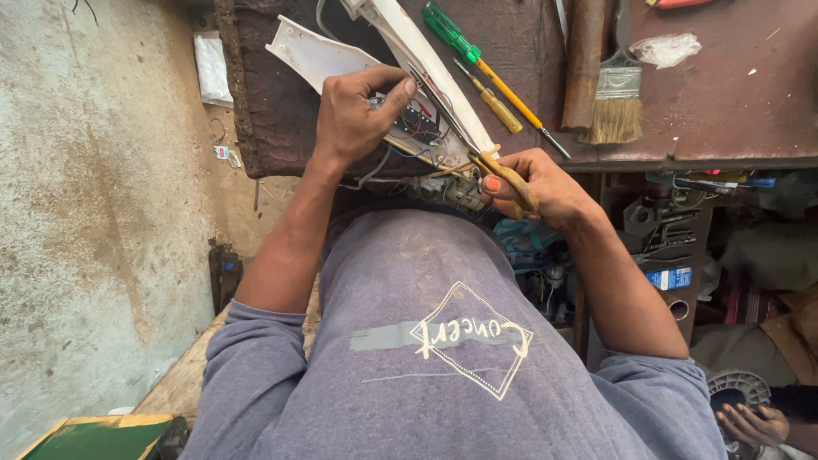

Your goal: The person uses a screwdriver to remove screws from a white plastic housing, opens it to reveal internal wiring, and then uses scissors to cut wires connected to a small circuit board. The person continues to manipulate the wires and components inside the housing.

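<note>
Two bare hands work at the near edge of a dark workbench (724,111), seen from my head-mounted view looking straight down. My left hand (354,115) is curled over an opened white appliance casing (319,55), its fingers pressed down on the exposed circuit board and wiring (417,128) inside it. My right hand (532,187) is closed around the worn yellowish handles of a pair of pliers (503,175), whose tip points into the casing just beside the left fingers; I cannot tell whether the tip is gripping a wire. The casing lies tilted across the bench's front edge, with a long white curved strip (426,60) of it running up and away from the hands.

Just beyond the hands, two screwdrivers lie side by side on the bench: a long one with a green and yellow handle (477,60) and a shorter yellow one (490,98). To their right rests a paintbrush (615,102) with pale bristles, beside a rusty brown bar (584,60). A crumpled clear plastic bag (665,49) sits farther back.

Below the bench on the right, a shelf (673,238) is crowded with dark metal parts and tools. A grey sweatshirt (443,341) fills the lower frame. On the left stands a stained, pale wall (94,213). At bottom right, another person's hand (754,422) shows at the frame's edge, well apart from mine.
</note>
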